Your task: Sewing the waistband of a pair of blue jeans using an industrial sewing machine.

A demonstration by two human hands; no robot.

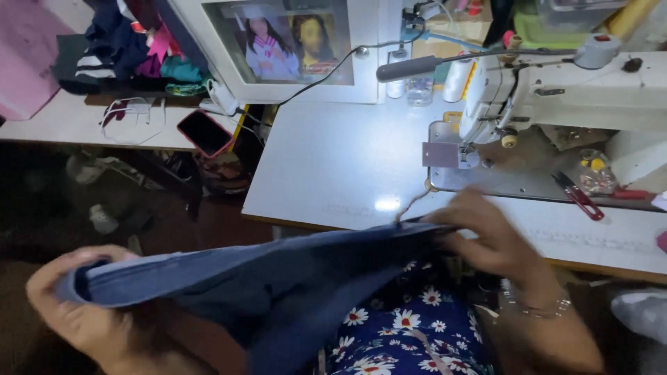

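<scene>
Stretching blue fabric (278, 278) between left hand (76, 305) and right hand (486, 236).

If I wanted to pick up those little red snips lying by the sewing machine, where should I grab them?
Probably by the red handles of the snips, at the lower right end, coming from the table's front edge. The dark blades point up-left toward the sewing machine, and the handle end lies flat nearest you.

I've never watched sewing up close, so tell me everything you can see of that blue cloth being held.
The blue cloth looks like soft denim, plain and dark, with a stitched folded edge along its top. It is stretched sideways between the left hand, which pinches one end, and the right hand, which grips the other at the edge of the white table. Its middle sags in folds over a flowered garment on the lap.
</scene>
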